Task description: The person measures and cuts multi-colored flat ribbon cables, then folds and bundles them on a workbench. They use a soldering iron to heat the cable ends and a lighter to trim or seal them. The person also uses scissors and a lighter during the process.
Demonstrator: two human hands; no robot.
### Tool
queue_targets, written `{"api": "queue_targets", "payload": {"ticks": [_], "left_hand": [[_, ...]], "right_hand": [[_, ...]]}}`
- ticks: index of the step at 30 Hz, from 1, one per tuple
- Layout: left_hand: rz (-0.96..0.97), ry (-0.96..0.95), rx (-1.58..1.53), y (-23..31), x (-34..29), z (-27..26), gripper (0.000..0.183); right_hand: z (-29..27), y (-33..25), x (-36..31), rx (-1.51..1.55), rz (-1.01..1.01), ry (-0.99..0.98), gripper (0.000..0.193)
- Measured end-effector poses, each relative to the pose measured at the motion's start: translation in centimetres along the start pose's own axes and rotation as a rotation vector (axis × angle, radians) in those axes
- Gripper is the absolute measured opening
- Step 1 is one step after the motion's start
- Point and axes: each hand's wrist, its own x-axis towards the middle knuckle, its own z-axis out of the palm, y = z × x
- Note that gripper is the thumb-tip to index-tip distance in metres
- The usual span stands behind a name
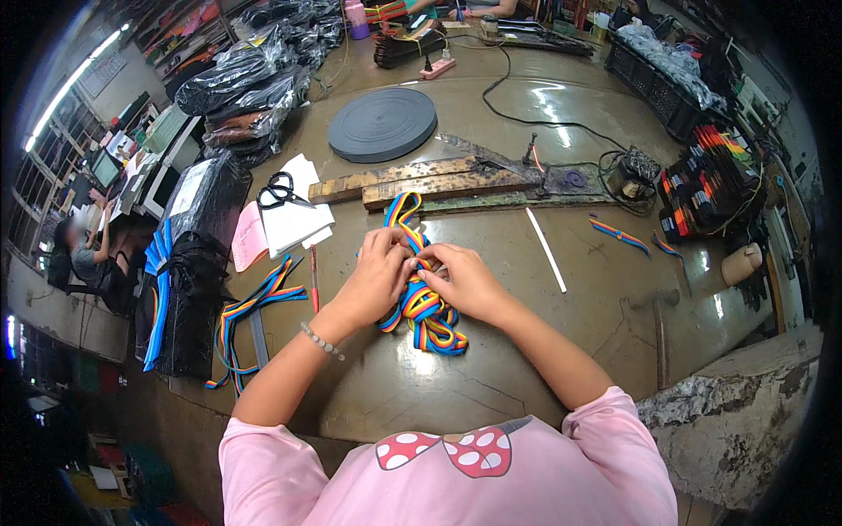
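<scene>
A bundle of striped webbing strap [430, 309] in blue, red and yellow lies on the table in front of me, with a loop standing out beyond my fingers. My left hand [382, 267] is closed on the upper part of the bundle, its fingertips bent over the strap. From the other side my right hand [458, 279] pinches the same strap between thumb and fingers, nearly touching the left. The lower coils rest loosely on the tabletop. Parts of the strap under both hands are hidden.
More striped straps [237, 329] lie left, near a red pen [314, 279], black scissors [282, 188] and papers [294, 215]. Beyond stand wooden bars [438, 182] and a grey webbing roll [382, 123]. A white stick [545, 250] and a hammer [660, 333] lie right.
</scene>
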Motion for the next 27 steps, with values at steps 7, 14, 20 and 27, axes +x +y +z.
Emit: {"api": "queue_targets", "payload": {"ticks": [7,14,20,27], "left_hand": [[-0.457,-0.041,-0.499,-1.8,-0.9,1.6,0.031],[-0.433,0.020,-0.323,-1.8,-1.7,1.9,0.030],[-0.277,0.209,-0.029,-2.2,-0.4,-0.2,0.040],[-0.055,-0.064,-0.503,-5.9,1.2,1.6,0.039]], "right_hand": [[0.5,1.1,0.7,-0.082,-0.144,-0.001,0.019],[-0.6,-0.5,0.8,0.100,0.033,0.006,0.017],[-1.0,-2.9,1.6,0.009,0.173,-0.161,0.028],[-0.1,-1.9,0.8,-0.391,-0.090,-0.020,0.022]]}}
